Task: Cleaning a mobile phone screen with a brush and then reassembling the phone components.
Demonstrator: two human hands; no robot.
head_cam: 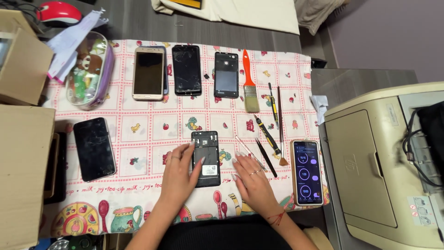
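Two hands: left hand (179, 170) lies on the left edge of the opened phone (206, 158); right hand (252, 178) rests flat on the cloth just right of it.
Left fingers: spread and nearly straight, tips touching the phone's left side and lower half, not closed around it.
Right fingers: splayed flat, holding nothing, tips near a thin metal tool (248, 150).
Phone look: black, back cover off, dark inner frame showing, white label low on the body.
Phone axis: long axis runs away from the person, tilted slightly; which end is the top I cannot tell.
Phone place: lying flat on the counter's checked cloth (138, 127), near its front edge, about mid-width.
Right of phone: black tweezers (266, 157), screwdriver (268, 135), lit phone (306, 172).
Beyond phone: three phones in a row, orange-handled brush (249, 83).
Materials: soft printed cloth, glossy glass screens, matte plastic.
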